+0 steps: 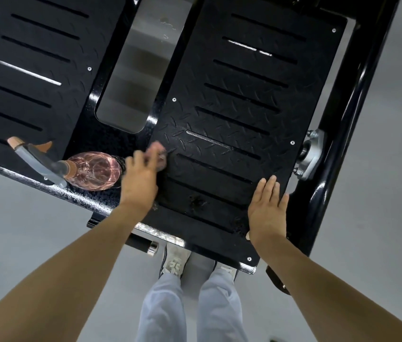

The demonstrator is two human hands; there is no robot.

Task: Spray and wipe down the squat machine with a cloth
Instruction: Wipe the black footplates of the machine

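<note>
Right hand [267, 206] flat on the footplate [244, 84]; blurred left hand [143, 174], grip impossible to tell, should wipe along slots [232, 120], avoiding the spray bottle [91, 171]

Spray bottle [91, 170] on frame [101, 141] between left footplate [22, 70] and right footplate [232, 107], just left of left hand [140, 178]. Left hand at right footplate's inner edge, maybe touching. Right hand [266, 208] flat on same footplate's near part.

Matt black diamond-tread metal footplate [232, 119] at 1 o'clock, glossy black painted metal frame tube [350, 114] at 3 o'clock, smooth brushed silver metal panel [140, 70] at 12 o'clock, and clear pink-tinted plastic spray bottle [93, 170] with matt grey plastic trigger [37, 161] at 9 o'clock.
</note>
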